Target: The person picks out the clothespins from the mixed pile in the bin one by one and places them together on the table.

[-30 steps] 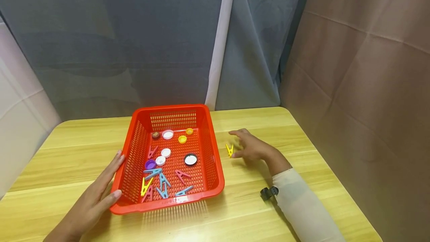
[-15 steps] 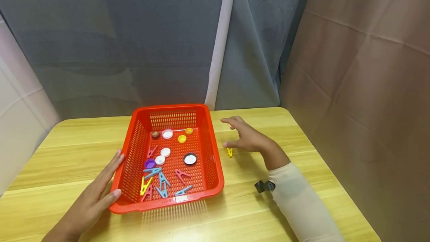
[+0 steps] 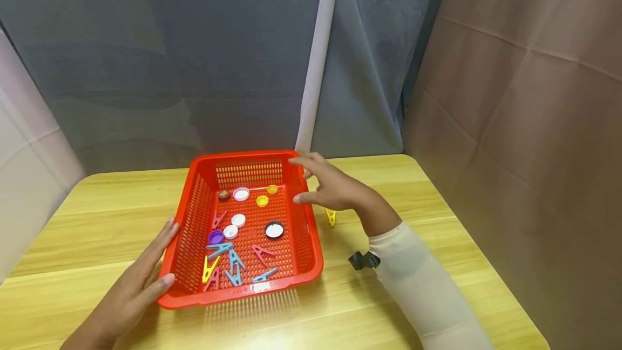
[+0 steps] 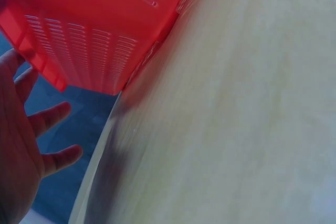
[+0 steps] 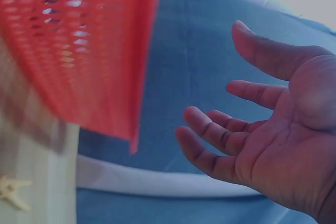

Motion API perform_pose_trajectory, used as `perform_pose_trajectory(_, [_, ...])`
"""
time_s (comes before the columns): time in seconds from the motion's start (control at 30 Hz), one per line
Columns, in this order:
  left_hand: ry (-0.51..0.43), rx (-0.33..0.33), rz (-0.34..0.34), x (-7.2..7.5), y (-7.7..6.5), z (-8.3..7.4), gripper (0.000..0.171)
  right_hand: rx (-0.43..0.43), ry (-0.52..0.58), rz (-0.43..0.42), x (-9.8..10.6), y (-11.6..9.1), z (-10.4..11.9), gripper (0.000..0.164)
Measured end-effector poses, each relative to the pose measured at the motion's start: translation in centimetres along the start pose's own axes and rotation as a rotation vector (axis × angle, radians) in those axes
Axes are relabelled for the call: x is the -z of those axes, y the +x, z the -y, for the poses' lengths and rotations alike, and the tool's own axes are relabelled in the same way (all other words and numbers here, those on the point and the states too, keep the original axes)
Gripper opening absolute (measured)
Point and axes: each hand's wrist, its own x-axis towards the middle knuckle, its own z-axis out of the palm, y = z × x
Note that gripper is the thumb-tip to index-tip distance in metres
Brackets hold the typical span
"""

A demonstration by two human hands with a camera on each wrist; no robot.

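A red mesh basket (image 3: 233, 297) stands on the table. My left hand (image 3: 128, 290) rests its straight fingers on the basket's left rim, thumb near the front corner. My right hand (image 3: 337, 185) holds nothing and hovers over the right rim, fingers spread; the palm shows bare in the right wrist view. A yellow clothespin (image 3: 331, 218) lies on the table just right of the basket, partly hidden by the right hand. Inside the basket lie blue clothespins (image 3: 220, 249), pink clothespins (image 3: 263, 254), a yellow clothespin (image 3: 210, 270) and bottle caps, including a black-rimmed cap (image 3: 274, 230) and a purple cap (image 3: 216, 237).
The wooden table (image 3: 350, 307) extends around the basket. A grey curtain (image 3: 170, 69) hangs behind its back edge, and a brown cloth (image 3: 515, 96) hangs along the right side. A small black camera (image 3: 363, 260) is strapped at the right wrist.
My right hand has moved left and away from me, from beside the yellow clothespin on the table to over the basket's right rim. The left hand and basket stay put.
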Motion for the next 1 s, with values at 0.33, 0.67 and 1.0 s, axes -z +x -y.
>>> perform_pose_trajectory(0.33, [0.003, 0.001, -0.001, -0.1, 0.0, 0.0, 0.087, 0.094, -0.041, 0.007, 0.5, 1.9, 4.5, 0.080])
perform_pose_trajectory(0.67, [0.008, -0.032, -0.018, -0.3, 0.2, 0.1, 0.088, 0.173, 0.017, 0.098, -0.1, 3.9, 6.6, 0.072])
perform_pose_trajectory(1.0, [0.021, -0.015, -0.012, -0.2, 0.0, 0.0, 0.088, 0.191, 0.033, 0.227, -2.8, 6.8, 7.9, 0.068])
